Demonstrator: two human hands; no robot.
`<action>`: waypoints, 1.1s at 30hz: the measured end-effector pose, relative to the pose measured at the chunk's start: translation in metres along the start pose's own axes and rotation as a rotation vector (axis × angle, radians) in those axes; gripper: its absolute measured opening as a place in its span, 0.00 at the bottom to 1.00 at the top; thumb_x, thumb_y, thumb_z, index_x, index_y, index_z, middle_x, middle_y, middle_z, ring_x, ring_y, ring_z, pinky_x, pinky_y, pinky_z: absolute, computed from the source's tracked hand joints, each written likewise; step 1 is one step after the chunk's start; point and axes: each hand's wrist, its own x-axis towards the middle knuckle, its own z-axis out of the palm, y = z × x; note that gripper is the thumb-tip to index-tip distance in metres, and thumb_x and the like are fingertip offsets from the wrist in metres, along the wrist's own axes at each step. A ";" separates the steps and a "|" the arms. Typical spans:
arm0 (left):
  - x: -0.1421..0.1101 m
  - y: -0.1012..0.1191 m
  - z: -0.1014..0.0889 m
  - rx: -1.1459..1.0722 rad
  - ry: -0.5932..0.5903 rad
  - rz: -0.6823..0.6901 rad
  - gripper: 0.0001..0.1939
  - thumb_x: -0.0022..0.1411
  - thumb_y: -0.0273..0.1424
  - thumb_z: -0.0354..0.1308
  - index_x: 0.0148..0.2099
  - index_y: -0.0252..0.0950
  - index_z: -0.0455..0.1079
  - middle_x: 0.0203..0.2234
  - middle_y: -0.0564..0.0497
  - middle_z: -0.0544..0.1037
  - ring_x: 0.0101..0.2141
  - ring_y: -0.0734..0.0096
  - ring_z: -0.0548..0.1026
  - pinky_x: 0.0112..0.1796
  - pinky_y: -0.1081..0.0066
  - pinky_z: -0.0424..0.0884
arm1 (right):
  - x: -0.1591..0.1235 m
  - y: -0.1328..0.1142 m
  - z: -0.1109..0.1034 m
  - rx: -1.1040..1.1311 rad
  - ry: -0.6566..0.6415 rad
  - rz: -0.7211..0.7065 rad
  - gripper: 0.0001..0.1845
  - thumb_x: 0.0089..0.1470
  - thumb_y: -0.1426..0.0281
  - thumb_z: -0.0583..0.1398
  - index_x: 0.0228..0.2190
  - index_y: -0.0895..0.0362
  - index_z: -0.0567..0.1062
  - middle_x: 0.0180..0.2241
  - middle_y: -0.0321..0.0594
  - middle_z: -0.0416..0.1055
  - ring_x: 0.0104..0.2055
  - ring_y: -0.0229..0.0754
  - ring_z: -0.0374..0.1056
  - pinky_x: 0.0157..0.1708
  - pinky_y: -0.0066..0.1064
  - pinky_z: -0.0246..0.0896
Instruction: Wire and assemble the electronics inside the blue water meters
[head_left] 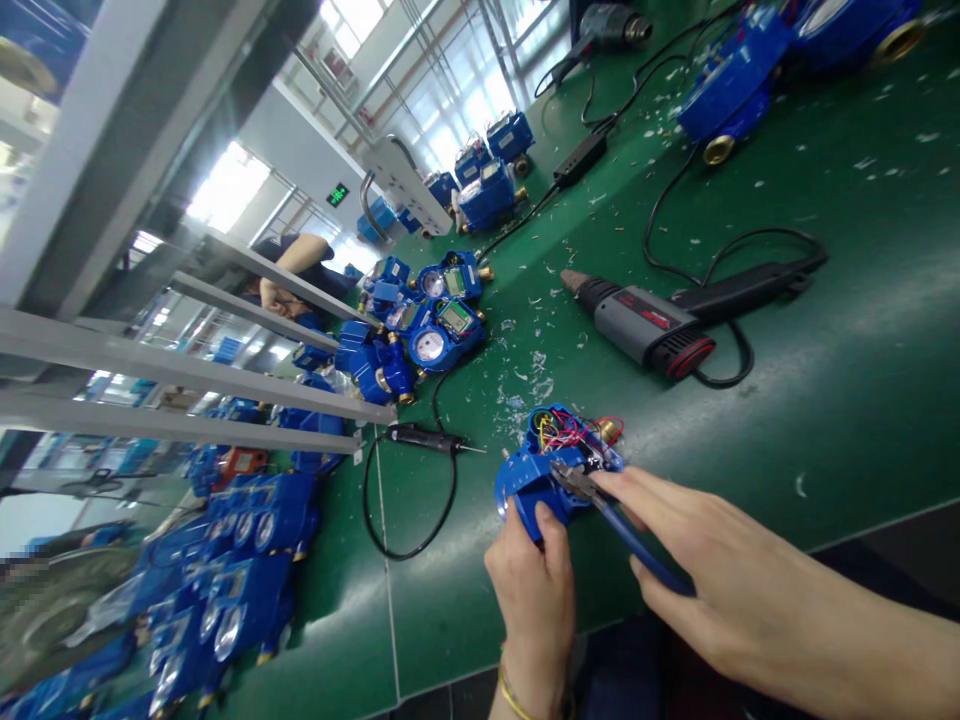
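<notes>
Left hand: fingers wrapped firmly around the blue water meter (536, 490), thumb on top; holding its body, likely to steady it against the bench (825, 450).
Right hand: fingers closed around the blue-handled pliers (637, 535), with the hand reaching in from the right side of the view.
Pliers: metal head over the meter's open top, near the wiring; appears placed to work inside, though the exact contact is hard to tell.
Meter: held just above the green bench surface, close to the person, between both hands.
Contents: coloured wires (566, 432) bunched in the open housing, with a brass fitting (609, 431) at its far end.
Nearby: slim electric screwdriver (427, 438) just left of the meter; corded power tool (637, 325) farther along the bench; plastic shavings (521, 375) scattered between.
Further off: group of blue water meters (427, 330), kept together beyond the work spot; co-worker (289, 285) past the metal rails (187, 370).
</notes>
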 end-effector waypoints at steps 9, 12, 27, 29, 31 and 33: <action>-0.003 -0.003 0.003 -0.104 -0.079 -0.077 0.19 0.71 0.36 0.42 0.31 0.35 0.67 0.15 0.50 0.73 0.14 0.69 0.71 0.17 0.73 0.61 | 0.003 -0.006 -0.024 0.370 -0.109 -0.091 0.28 0.52 0.74 0.54 0.56 0.54 0.70 0.54 0.44 0.72 0.54 0.46 0.70 0.52 0.33 0.69; -0.003 -0.002 0.003 -0.088 -0.046 -0.054 0.19 0.71 0.35 0.42 0.31 0.35 0.67 0.16 0.50 0.74 0.14 0.69 0.71 0.17 0.73 0.61 | -0.003 0.000 -0.015 0.343 0.037 0.104 0.29 0.55 0.72 0.52 0.59 0.59 0.65 0.54 0.50 0.71 0.55 0.50 0.69 0.52 0.38 0.68; 0.000 0.002 0.001 0.027 0.013 0.032 0.20 0.72 0.35 0.40 0.30 0.37 0.66 0.14 0.52 0.73 0.12 0.70 0.70 0.17 0.71 0.58 | 0.004 -0.011 -0.025 0.320 -0.195 0.150 0.35 0.48 0.74 0.56 0.59 0.58 0.64 0.51 0.49 0.72 0.52 0.49 0.70 0.51 0.37 0.68; 0.001 0.003 0.000 0.043 0.021 0.044 0.20 0.72 0.34 0.40 0.30 0.37 0.66 0.14 0.51 0.74 0.13 0.69 0.71 0.17 0.72 0.58 | 0.004 -0.009 -0.025 0.304 -0.197 0.132 0.34 0.48 0.73 0.56 0.59 0.59 0.65 0.51 0.49 0.72 0.52 0.50 0.70 0.51 0.38 0.68; 0.001 0.004 0.000 0.064 0.038 0.069 0.20 0.72 0.34 0.40 0.30 0.36 0.66 0.15 0.51 0.74 0.13 0.69 0.71 0.17 0.72 0.59 | 0.006 -0.008 -0.026 0.301 -0.226 0.110 0.34 0.48 0.73 0.56 0.58 0.60 0.66 0.51 0.49 0.72 0.52 0.50 0.70 0.52 0.38 0.67; 0.001 0.004 0.000 0.073 0.058 0.102 0.21 0.72 0.33 0.40 0.30 0.36 0.66 0.14 0.51 0.73 0.13 0.69 0.71 0.17 0.72 0.59 | 0.009 -0.007 -0.030 0.303 -0.276 0.094 0.32 0.47 0.73 0.56 0.57 0.60 0.68 0.51 0.50 0.72 0.52 0.49 0.71 0.53 0.38 0.66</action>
